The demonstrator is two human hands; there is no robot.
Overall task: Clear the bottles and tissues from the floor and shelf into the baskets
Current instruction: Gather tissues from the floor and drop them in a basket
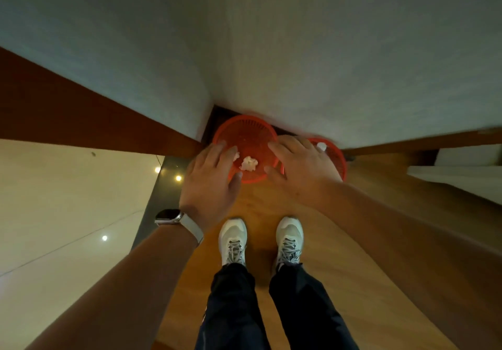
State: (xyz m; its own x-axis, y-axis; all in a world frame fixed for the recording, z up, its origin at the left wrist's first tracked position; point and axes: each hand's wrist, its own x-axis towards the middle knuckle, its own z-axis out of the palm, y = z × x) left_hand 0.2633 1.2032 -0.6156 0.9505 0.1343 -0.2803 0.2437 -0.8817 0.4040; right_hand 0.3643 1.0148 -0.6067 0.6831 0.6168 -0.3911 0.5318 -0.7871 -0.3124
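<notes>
Seen from above, looking straight down at a warm brown wooden floor [353, 241] in a corner of pale walls [326, 50].

Two round red plastic mesh baskets, side by side against the wall. Nearer the corner: first red basket [250, 137], holding one crumpled white tissue [248, 163] on its bottom, with a second small white scrap [237, 156] showing just beside the left fingertips. To the right, touching or nearly touching: second red basket [338, 159], mostly covered by the right hand, with one white object [322, 147] inside, too hidden to identify as bottle or tissue.

Two bare hands, both palm down over the baskets. Left hand [210, 178]: fingers spread and loose, reaching over the first basket's left rim, gripping nothing that can be seen. Right hand [301, 170]: fingers extended and slightly apart, empty, fingertips over the first basket's right rim.

One silver wristwatch with a pale band [176, 220] on the left wrist. Two white lace-up sneakers [233, 238] below dark trousers [236, 309], planted on the floor just short of the baskets. Left of the wooden floor, a glossy cream tiled floor [68, 200] reflecting three small lights.
</notes>
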